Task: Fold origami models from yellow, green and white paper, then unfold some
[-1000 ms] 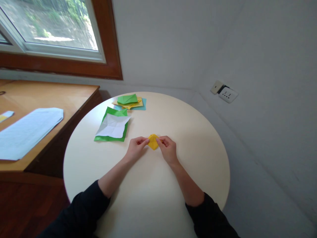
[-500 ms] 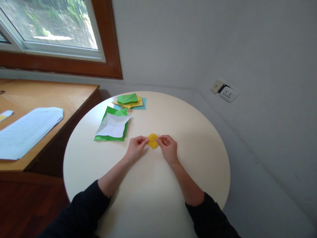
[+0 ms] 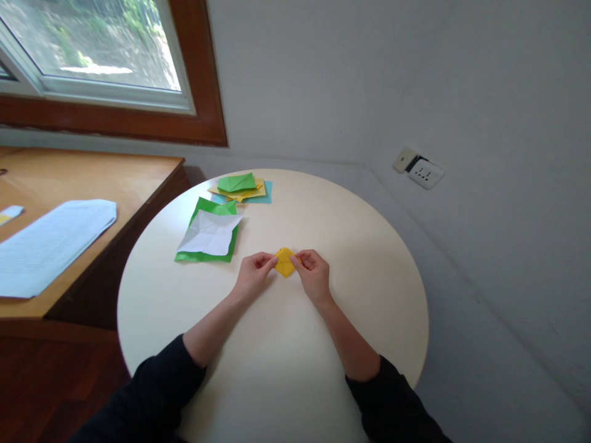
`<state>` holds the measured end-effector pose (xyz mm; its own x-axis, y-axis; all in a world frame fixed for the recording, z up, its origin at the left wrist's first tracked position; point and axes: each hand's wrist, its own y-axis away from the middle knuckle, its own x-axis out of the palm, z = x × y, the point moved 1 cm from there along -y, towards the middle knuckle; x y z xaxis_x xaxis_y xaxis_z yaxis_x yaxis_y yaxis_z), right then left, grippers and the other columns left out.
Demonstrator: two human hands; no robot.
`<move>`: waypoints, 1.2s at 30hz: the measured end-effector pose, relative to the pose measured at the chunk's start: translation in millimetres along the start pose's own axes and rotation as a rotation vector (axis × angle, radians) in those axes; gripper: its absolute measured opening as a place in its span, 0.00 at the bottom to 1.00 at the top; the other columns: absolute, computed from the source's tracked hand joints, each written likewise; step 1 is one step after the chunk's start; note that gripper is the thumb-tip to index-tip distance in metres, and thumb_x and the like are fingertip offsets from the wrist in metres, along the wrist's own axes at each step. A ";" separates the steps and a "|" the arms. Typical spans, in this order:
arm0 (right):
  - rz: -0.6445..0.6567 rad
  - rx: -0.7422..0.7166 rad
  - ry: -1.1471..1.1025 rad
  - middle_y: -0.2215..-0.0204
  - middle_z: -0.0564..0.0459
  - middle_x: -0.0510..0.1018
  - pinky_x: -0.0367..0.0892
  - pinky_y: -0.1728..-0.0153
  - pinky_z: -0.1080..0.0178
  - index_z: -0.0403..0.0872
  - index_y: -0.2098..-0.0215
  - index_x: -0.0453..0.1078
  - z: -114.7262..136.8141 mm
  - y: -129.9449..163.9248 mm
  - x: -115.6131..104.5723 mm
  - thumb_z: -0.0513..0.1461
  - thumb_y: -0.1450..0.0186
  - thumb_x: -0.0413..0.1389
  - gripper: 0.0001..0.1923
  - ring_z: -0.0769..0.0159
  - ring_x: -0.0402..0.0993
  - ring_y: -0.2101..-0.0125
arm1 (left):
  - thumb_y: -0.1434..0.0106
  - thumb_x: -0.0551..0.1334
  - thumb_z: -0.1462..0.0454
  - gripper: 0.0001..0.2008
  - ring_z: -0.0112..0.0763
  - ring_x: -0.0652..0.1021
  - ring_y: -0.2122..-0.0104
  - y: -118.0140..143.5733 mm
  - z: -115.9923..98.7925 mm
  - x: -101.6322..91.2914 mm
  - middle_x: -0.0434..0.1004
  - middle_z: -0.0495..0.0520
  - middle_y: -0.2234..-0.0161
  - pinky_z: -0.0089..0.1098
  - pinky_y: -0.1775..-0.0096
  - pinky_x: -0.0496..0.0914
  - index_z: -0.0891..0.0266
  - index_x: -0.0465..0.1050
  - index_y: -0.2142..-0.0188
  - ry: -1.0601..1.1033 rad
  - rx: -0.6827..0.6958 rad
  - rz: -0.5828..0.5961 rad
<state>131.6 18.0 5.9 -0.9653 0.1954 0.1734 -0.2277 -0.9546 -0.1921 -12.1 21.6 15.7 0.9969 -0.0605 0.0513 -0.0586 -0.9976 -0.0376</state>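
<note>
head cam: small folded yellow paper (image 3: 285, 264) is near the middle of the round white table (image 3: 277, 369). left hand (image 3: 253, 272) has thumb and fingers pinched on its 9 o'clock corner, right hand (image 3: 314, 274) is pinching the 3 o'clock side. white sheet (image 3: 210, 232) lies over a green sheet (image 3: 198, 257) at about 10 o'clock from it. imo it'll be super light, kinda stiff where layered, easy to crease or tear, so grip those side corners gently.
</note>
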 end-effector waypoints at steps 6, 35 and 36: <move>-0.022 0.037 -0.016 0.77 0.56 0.73 0.69 0.72 0.66 0.46 0.75 0.66 3.1 -2.2 -0.5 0.44 0.52 0.62 0.13 0.70 0.72 0.74 | 0.47 0.62 0.58 0.21 0.35 0.77 0.65 1.8 -2.2 -0.5 0.78 0.55 0.66 0.37 0.58 0.69 0.64 0.66 0.55 0.109 0.009 0.088; 0.235 -0.098 0.104 0.59 0.48 0.74 0.68 0.57 0.59 0.48 0.69 0.73 -3.7 -4.9 -10.2 0.44 0.46 0.58 0.09 0.63 0.70 0.56 | 0.51 0.64 0.55 0.16 0.30 0.74 0.70 -2.5 -4.1 -3.0 0.76 0.54 0.71 0.30 0.66 0.67 0.66 0.74 0.70 0.048 -0.027 0.057; 0.235 -0.093 0.108 0.60 0.48 0.74 0.68 0.57 0.59 0.47 0.70 0.73 -4.2 -4.8 -10.1 0.44 0.46 0.58 0.09 0.63 0.70 0.57 | 0.51 0.64 0.55 0.15 0.31 0.74 0.69 -2.7 -3.8 -3.4 0.76 0.55 0.70 0.30 0.65 0.67 0.66 0.75 0.70 0.031 -0.015 0.050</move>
<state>141.9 21.5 1.0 -0.9999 -0.0015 0.0100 -0.0016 -0.9527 -0.3039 -15.6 24.3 19.5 0.9905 -0.1111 0.0806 -0.1093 -0.9937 -0.0259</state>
